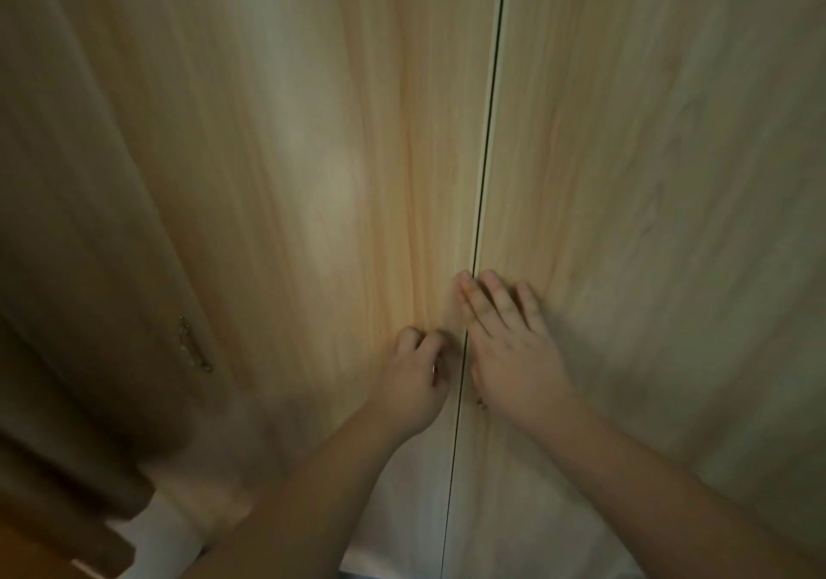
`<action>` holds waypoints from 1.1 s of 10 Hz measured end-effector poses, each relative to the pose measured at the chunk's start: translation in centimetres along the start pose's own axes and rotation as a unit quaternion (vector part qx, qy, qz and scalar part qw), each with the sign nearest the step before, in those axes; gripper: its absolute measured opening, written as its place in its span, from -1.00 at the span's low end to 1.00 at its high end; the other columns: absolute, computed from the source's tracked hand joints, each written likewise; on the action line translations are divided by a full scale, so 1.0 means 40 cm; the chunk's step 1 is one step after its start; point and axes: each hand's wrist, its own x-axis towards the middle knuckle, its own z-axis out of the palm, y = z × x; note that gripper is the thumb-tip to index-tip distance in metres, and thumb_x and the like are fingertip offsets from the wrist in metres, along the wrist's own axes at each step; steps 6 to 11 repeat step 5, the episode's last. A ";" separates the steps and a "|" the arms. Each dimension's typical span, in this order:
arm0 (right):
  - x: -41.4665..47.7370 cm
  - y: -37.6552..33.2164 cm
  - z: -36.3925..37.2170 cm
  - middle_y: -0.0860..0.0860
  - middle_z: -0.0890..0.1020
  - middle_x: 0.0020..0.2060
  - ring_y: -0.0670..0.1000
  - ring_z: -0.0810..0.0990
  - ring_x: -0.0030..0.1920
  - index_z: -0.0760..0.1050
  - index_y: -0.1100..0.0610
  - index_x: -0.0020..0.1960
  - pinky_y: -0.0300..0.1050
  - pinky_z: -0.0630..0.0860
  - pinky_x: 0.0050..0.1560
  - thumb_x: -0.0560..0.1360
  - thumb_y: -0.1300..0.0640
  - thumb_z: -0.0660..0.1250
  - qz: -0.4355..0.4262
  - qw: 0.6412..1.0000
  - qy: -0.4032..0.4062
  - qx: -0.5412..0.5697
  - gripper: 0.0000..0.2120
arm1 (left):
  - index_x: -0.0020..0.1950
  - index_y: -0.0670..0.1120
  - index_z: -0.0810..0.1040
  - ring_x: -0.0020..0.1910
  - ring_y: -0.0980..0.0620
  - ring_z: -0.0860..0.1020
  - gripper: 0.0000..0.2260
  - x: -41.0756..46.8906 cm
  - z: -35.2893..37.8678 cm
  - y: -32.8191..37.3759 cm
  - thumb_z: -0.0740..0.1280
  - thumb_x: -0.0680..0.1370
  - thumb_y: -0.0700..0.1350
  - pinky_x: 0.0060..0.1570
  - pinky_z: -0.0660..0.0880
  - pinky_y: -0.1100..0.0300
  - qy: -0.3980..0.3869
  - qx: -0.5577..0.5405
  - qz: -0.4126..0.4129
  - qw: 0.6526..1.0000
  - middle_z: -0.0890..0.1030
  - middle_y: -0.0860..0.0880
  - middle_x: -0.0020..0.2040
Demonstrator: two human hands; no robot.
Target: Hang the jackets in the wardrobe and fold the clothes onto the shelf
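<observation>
Both bare forearms reach up from the bottom edge. The left hand has its fingers curled tight round a small metal handle, mostly hidden, on the left door. The right hand lies flat with fingers spread on the right door, just beside the dark seam. The pale wooden wardrobe fills the view, these doors closed together. Further left, a brass pull sits on a darker panel
</observation>
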 end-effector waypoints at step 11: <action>-0.243 -0.219 -0.247 0.03 0.16 0.58 0.07 0.07 0.58 0.17 0.00 0.55 0.05 0.08 0.53 0.57 0.02 0.18 0.139 0.977 -0.082 0.140 -0.44 | 0.61 0.01 0.06 0.61 -0.14 -0.04 -0.41 -0.387 -0.271 -0.001 0.19 0.62 0.02 0.55 0.04 -0.04 -0.116 0.109 0.060 0.985 0.03 -0.09 0.63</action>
